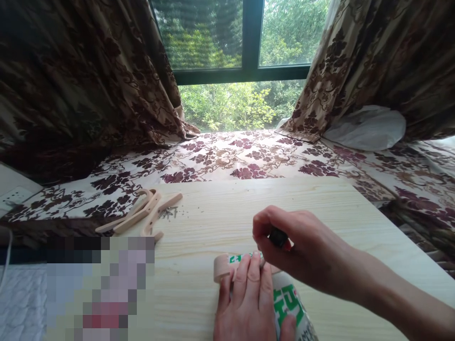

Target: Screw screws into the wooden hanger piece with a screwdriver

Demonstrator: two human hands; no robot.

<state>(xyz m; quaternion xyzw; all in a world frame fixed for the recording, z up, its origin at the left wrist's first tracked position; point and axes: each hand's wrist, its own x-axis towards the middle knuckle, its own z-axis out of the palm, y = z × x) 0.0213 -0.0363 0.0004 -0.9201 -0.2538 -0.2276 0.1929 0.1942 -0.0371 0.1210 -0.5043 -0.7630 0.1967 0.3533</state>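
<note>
My left hand (245,303) presses down on a pale curved wooden piece (221,267), its fingers laid over it and holding it in place. Under and beside that hand lies a white plastic bag (289,298) with green printing. My right hand (280,237) is closed around the dark handle of a screwdriver (277,236), which has a bit of red on it. The screwdriver's shaft points down toward the wooden piece by my left fingertips; its tip is hidden.
On the pale wooden tabletop (199,227), several curved wooden pieces (142,213) lie at the left edge beside a small heap of screws (168,213). A pixelated patch covers the lower left. Behind is a flowered window seat (227,156) with curtains and a white plastic bag (369,128).
</note>
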